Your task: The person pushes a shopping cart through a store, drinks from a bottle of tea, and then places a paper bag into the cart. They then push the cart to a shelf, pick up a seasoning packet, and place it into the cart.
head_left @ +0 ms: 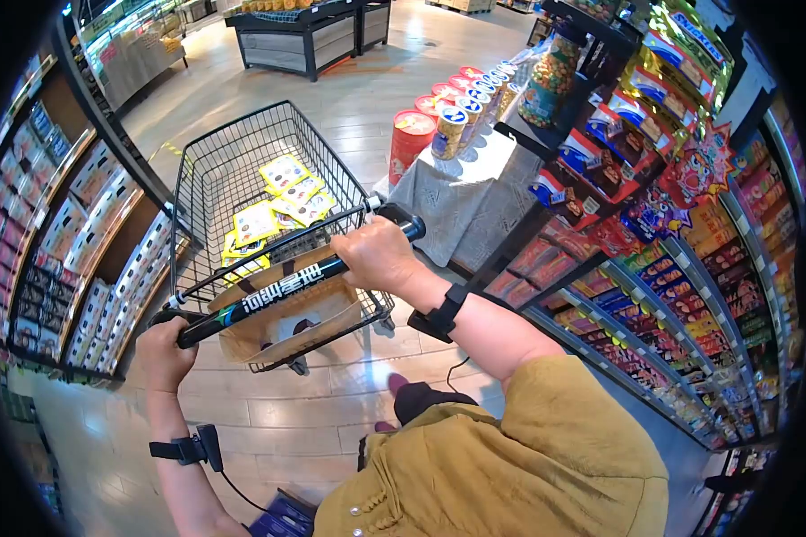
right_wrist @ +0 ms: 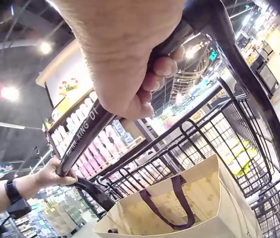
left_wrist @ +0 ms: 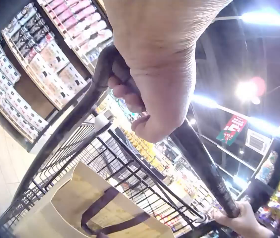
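Where the black handlebar (head_left: 282, 290) crossed the near end of the wire shopping cart (head_left: 224, 179), the left hand (head_left: 166, 351) curled round its left part, the right hand (head_left: 380, 255) round its right; a paper bag (right_wrist: 229, 213) sat beneath; yellow packets (head_left: 257, 222) lay farther inside; red canisters (head_left: 412, 136) stood to the right.

— What can you read on your cart handle (right_wrist: 83, 136)?
— You have white Chinese characters and Latin letters ending "ING DI".
— And to your right?
— A bag (head_left: 696, 40) reads "SNICKERS"; the overhead sign (left_wrist: 232, 130) is too blurred.
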Action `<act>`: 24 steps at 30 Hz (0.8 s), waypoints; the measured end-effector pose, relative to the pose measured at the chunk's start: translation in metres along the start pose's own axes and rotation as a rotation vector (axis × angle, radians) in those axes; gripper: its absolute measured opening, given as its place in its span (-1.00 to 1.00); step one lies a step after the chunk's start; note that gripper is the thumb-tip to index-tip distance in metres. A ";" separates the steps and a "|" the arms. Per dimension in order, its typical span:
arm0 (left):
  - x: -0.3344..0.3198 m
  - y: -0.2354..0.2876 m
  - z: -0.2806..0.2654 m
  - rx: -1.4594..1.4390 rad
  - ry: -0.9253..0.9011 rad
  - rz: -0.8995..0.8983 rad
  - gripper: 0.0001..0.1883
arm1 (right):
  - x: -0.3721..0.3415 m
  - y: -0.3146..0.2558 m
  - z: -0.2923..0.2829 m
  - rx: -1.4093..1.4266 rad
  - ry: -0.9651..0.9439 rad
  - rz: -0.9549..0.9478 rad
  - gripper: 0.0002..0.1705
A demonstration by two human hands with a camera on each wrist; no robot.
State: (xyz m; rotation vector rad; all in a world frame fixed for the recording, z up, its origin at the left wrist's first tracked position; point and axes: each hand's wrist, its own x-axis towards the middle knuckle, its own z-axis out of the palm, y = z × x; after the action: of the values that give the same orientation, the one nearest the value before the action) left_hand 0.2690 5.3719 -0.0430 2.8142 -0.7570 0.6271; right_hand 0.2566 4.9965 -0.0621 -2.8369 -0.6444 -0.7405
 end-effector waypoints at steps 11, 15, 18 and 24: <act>0.128 -0.115 0.060 0.013 -0.003 0.074 -0.87 | 0.125 0.042 0.076 0.032 0.091 0.054 -0.83; 0.179 -0.146 0.075 0.007 -0.041 0.078 -0.86 | 0.169 0.060 0.102 0.062 0.075 0.048 -0.82; 0.215 -0.175 0.093 0.011 -0.006 0.095 -0.85 | 0.203 0.072 0.117 0.056 0.065 0.069 -0.80; 0.299 -0.239 0.127 -0.013 0.030 0.188 -0.85 | 0.274 0.093 0.157 -0.014 0.025 0.139 -0.73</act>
State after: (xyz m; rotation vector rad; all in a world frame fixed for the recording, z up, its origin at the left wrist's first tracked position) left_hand 0.6705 5.4121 -0.0381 2.7356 -1.0243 0.6879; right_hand 0.5819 5.0512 -0.0658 -2.8448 -0.4341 -0.7587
